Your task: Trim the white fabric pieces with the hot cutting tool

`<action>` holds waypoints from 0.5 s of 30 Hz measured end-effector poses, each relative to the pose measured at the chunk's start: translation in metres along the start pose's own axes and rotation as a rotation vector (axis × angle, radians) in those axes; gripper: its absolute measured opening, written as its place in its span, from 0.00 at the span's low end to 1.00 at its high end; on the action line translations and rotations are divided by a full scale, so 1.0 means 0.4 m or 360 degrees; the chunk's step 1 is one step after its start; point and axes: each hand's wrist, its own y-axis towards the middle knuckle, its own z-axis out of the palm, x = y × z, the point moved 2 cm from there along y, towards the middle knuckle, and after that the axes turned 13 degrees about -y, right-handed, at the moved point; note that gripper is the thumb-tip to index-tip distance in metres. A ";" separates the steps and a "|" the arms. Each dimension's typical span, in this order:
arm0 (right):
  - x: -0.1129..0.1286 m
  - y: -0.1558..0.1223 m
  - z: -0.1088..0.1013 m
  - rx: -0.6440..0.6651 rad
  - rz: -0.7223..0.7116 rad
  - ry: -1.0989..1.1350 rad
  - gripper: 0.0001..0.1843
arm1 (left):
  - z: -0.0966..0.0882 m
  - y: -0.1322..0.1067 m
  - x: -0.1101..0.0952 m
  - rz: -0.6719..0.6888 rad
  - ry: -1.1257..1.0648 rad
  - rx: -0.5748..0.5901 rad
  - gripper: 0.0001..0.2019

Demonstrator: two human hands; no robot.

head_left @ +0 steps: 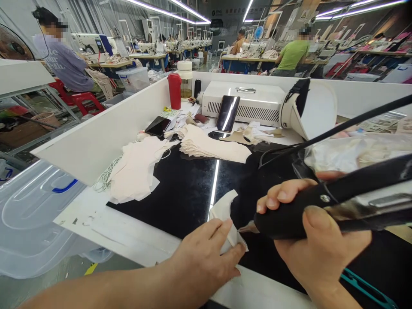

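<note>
My left hand (206,253) presses a small cream fabric piece (225,206) on the black work surface (189,184), its fingers over the piece and partly hiding it. My right hand (322,240) is wrapped round a black handheld tool (289,210) with a silver metal strip along its side. The tool's narrow metal tip (249,228) points left and meets the edge of the fabric piece, close to my left fingertips. Further back lie a fanned stack of pale cut pieces (212,146) and a flatter pile of pale pieces (133,167).
Along the back stand a red bottle (174,91), a glass jar (186,81), a phone (228,113) and a white vented box (241,101). A black cable (354,118) crosses at right. Teal scissors or snips (367,287) lie lower right. Other people sit at sewing machines beyond.
</note>
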 end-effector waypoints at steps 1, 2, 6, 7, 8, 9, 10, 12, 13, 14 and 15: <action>0.004 -0.004 -0.003 0.0001 -0.0006 0.0006 0.23 | -0.005 0.002 -0.008 0.0002 -0.0001 0.0007 0.18; 0.007 -0.007 -0.005 -0.0001 -0.0015 0.0008 0.24 | -0.012 0.005 -0.013 0.0010 -0.0007 0.0016 0.17; 0.011 -0.012 -0.006 -0.0001 -0.0035 -0.0017 0.25 | -0.036 0.034 0.007 0.0155 -0.0061 0.0028 0.14; 0.011 -0.012 -0.006 -0.0002 -0.0039 -0.0020 0.25 | -0.037 0.041 0.020 0.0194 -0.0091 0.0040 0.14; 0.011 -0.012 -0.006 -0.0001 -0.0044 -0.0018 0.25 | -0.035 0.046 0.035 0.0233 -0.0128 0.0059 0.14; 0.011 -0.012 -0.006 -0.0004 -0.0045 -0.0012 0.25 | -0.031 0.050 0.051 0.0269 -0.0171 0.0086 0.14; 0.011 -0.012 -0.006 -0.0002 -0.0039 -0.0001 0.25 | -0.026 0.052 0.068 0.0303 -0.0212 0.0121 0.15; 0.010 -0.014 -0.008 0.0016 -0.0017 0.0019 0.26 | -0.017 0.051 0.100 0.0335 -0.0282 0.0203 0.15; 0.011 -0.015 -0.009 0.0027 -0.0014 0.0025 0.26 | -0.015 0.049 0.116 0.0333 -0.0312 0.0243 0.15; 0.011 -0.016 -0.010 0.0037 -0.0012 0.0026 0.26 | -0.015 0.046 0.130 0.0316 -0.0339 0.0277 0.14; 0.011 -0.016 -0.011 0.0044 -0.0014 0.0023 0.26 | -0.018 0.043 0.143 0.0289 -0.0362 0.0302 0.14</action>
